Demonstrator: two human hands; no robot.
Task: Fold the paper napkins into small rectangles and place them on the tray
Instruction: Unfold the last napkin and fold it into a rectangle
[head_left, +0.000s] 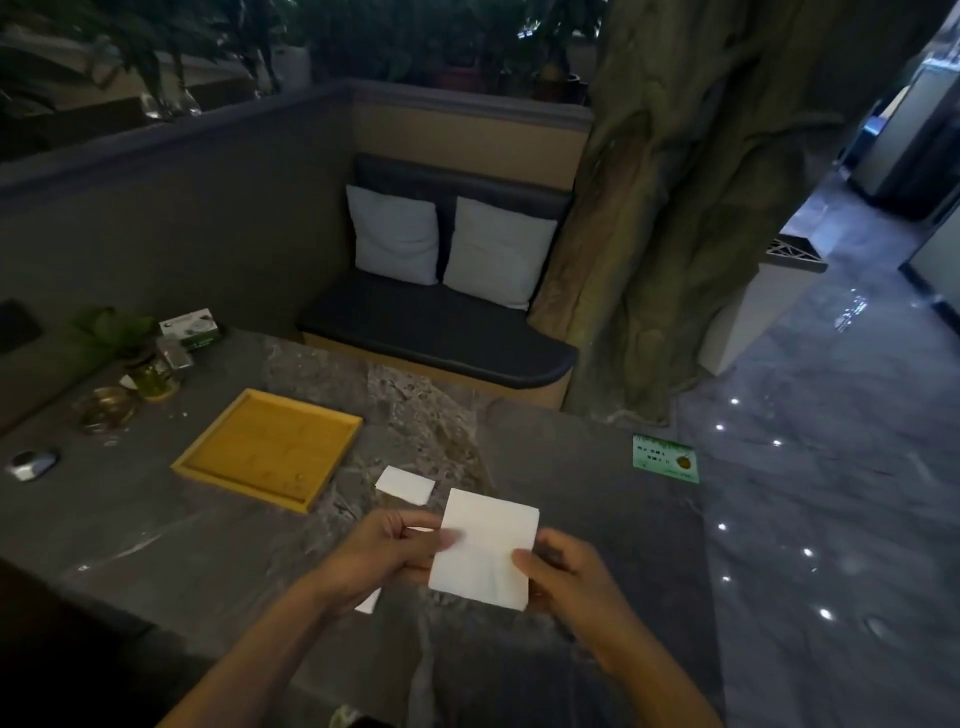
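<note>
A white paper napkin (485, 545) is held above the table between both hands. My left hand (384, 545) pinches its left edge, thumb on top. My right hand (563, 574) pinches its right edge near the lower corner. A small folded napkin (405, 484) lies flat on the table just beyond the held one. A corner of another white napkin (369, 603) shows under my left wrist. The wooden tray (270, 449) sits to the left and holds nothing that I can see.
A green card (666, 459) lies near the table's right edge. At the far left stand a glass ashtray (104, 408), a potted plant (140, 358), a tissue box (189, 327) and a metal object (32, 463). A cushioned bench (441, 327) faces the table.
</note>
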